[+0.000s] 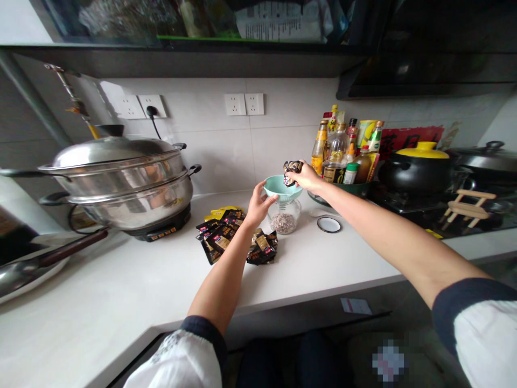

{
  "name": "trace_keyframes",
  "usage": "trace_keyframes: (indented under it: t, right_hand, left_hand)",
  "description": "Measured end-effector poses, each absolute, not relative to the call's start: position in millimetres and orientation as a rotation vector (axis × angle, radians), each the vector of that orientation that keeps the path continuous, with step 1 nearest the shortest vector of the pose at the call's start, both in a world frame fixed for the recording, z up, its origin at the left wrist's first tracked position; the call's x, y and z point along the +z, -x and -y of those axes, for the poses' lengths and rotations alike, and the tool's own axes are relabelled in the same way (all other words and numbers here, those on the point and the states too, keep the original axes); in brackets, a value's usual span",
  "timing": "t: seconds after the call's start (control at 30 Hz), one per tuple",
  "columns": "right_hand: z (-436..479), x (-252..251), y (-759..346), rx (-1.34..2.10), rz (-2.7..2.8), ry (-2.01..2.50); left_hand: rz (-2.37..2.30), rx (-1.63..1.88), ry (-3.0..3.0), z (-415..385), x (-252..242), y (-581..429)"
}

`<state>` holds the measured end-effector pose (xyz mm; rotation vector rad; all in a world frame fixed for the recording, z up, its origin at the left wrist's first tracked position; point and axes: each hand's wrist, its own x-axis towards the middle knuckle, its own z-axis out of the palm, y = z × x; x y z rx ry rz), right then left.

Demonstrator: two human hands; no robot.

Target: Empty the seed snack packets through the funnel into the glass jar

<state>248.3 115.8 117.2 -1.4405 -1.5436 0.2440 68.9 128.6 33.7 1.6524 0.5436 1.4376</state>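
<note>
A glass jar (pixel 284 220) with a layer of seeds at its bottom stands on the white counter (pixel 133 302). A pale green funnel (pixel 278 188) sits in its mouth. My left hand (pixel 258 205) grips the funnel's left rim. My right hand (pixel 306 175) is closed on a small dark packet (pixel 291 170), tipped over the funnel. Several dark and yellow packets (pixel 226 231) lie on the counter left of the jar. The jar's round lid (pixel 328 224) lies to its right.
A big steel steamer pot (pixel 125 180) sits on an induction plate at the left. Bottles of sauce (pixel 343 148) stand by the wall. A black pot with a yellow lid (pixel 420 161) is on the stove at right. A pan handle (pixel 72 248) juts in from the left.
</note>
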Motion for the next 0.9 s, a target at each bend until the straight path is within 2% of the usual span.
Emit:
trace_keyframes:
  t: [0.23,0.67,0.9]
  right_hand:
    - [-116.4,119.5,-243.0,0.501,1.523,1.427]
    - [-128.8,112.1,-247.7,0.319,1.484,1.443]
    - [-125.9,118.2,-243.7,0.528,1.502,1.447]
  left_hand:
    - [-0.548,1.445,-1.674,-130.1,32.7,-68.0]
    - [-0.557,1.432,-1.662,-131.6,30.2,-67.7]
    - [-0.564,1.423,-1.671,-128.2,32.1,-65.9]
